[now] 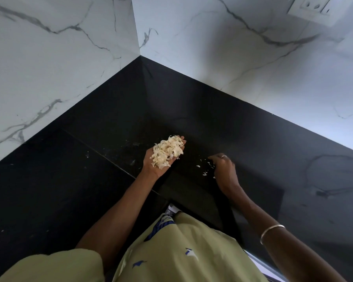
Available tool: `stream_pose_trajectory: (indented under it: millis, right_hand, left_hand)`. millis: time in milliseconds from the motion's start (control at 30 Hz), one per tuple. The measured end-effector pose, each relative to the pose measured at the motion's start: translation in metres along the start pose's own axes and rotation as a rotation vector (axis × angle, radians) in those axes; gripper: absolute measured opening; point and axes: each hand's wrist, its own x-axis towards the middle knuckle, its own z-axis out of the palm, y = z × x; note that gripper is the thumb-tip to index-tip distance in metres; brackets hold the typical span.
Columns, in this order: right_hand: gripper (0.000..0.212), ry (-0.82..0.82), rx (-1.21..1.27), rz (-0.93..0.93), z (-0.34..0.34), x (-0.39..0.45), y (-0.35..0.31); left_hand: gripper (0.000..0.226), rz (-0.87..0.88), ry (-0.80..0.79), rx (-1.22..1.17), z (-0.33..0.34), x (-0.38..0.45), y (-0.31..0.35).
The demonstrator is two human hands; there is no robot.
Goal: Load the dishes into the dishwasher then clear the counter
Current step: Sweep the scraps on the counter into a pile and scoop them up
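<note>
- View from a head-worn camera, looking down at a black stone worktop (90,180) set into a corner where two white marble-patterned walls (49,68) meet
- The person's left hand (161,159) is turned palm up over the worktop, fingers relaxed and slightly cupped, carrying a loose heap of pale, papery peelings (167,152) (they look like garlic or onion skins, though that is a guess)
- The right hand (224,169) reaches to the worktop just right of the left one, fingers curled down towards the surface; it seems to be gathering or pinching at scraps, but its fingertips are turned away and whether they grip anything cannot be told
- A few small pale scraps (204,173) lie on the worktop just beside the right hand, and fainter specks and smears (134,161) show to the left of the left hand
- No dishes and no dishwasher are in view, so the loading part cannot be judged from here
- The work appears to be in the counter-clearing part: most peelings are already collected in the left palm, while the last scraps and smears are left to pick up, and the handful has yet to be thrown away
- A power socket (312,6) sits on the right wall at the top edge, well apart from the hands
</note>
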Motion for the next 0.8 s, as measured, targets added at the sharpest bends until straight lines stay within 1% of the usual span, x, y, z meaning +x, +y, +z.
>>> stream_pose_trajectory:
  millis: [33, 67, 100, 133, 200, 267, 300, 333, 367, 400, 433, 467, 500, 567, 600, 633, 700, 733, 800]
  right_hand:
    - [0.043, -0.063, -0.015, -0.046, 0.002, -0.005, -0.003]
    - [0.045, -0.115, -0.03, -0.083, 0.004, -0.01, -0.004]
    - [0.046, -0.145, -0.035, -0.108, 0.004, -0.013, -0.005]
    - [0.047, -0.145, -0.023, -0.114, 0.003, -0.013, -0.006]
    - [0.048, -0.089, 0.009, -0.087, 0.0, -0.001, -0.009]
    - [0.05, -0.069, 0.027, -0.036, 0.0, 0.016, -0.015]
    - [0.051, -0.105, 0.018, -0.014, 0.002, 0.022, -0.019]
    - [0.053, -0.164, -0.014, 0.0, 0.006, 0.025, -0.023]
    - [0.055, -0.22, -0.06, -0.003, 0.01, 0.024, -0.027]
    - [0.056, -0.26, -0.094, -0.021, 0.013, 0.019, -0.03]
    - [0.056, -0.285, -0.117, -0.055, 0.015, 0.011, -0.031]
    - [0.055, -0.299, -0.13, -0.1, 0.014, 0.001, -0.033]
    - [0.055, -0.318, -0.142, -0.143, 0.012, -0.009, -0.032]
    - [0.053, -0.355, -0.148, -0.203, 0.005, -0.027, -0.02]
    - [0.052, -0.352, -0.129, -0.219, 0.001, -0.033, -0.011]
    - [0.05, -0.316, -0.094, -0.225, -0.005, -0.035, -0.003]
    - [0.048, -0.193, -0.04, -0.199, -0.012, -0.028, 0.015]
    - [0.047, -0.139, -0.022, -0.166, -0.014, -0.019, 0.022]
    - [0.05, -0.087, -0.005, -0.071, -0.015, 0.004, 0.03]
  left_hand:
    - [0.058, -0.003, -0.034, -0.037, 0.002, -0.003, 0.003]
    - [0.059, 0.027, 0.124, -0.026, 0.0, -0.005, 0.004]
    - [0.06, 0.079, 0.227, 0.024, -0.008, 0.003, 0.005]
    - [0.058, 0.097, 0.255, 0.04, -0.005, 0.0, 0.006]
    - [0.057, 0.038, 0.101, -0.006, -0.001, -0.003, 0.006]
    - [0.058, 0.026, 0.07, -0.022, 0.001, -0.004, 0.009]
    - [0.058, 0.019, 0.047, -0.037, 0.003, -0.007, 0.011]
    - [0.057, 0.022, 0.048, -0.036, 0.007, -0.007, 0.011]
    - [0.055, 0.046, 0.093, -0.033, 0.009, -0.009, 0.009]
    - [0.054, 0.08, 0.156, -0.018, 0.007, -0.008, 0.006]
    - [0.054, 0.129, 0.192, 0.016, 0.004, -0.005, 0.005]
    - [0.053, 0.137, 0.216, 0.047, 0.002, -0.001, 0.006]
    - [0.054, 0.114, 0.149, 0.0, 0.002, 0.003, 0.007]
    - [0.057, 0.015, 0.005, -0.088, 0.005, 0.001, 0.009]
    - [0.057, 0.003, -0.009, -0.079, 0.005, -0.001, 0.009]
    - [0.058, 0.016, -0.043, -0.084, 0.003, 0.0, 0.01]
    - [0.058, 0.042, -0.103, -0.046, 0.0, 0.003, 0.008]
    - [0.058, 0.03, -0.137, -0.06, -0.001, 0.005, 0.006]
    - [0.059, 0.005, -0.164, -0.112, -0.002, 0.005, 0.003]
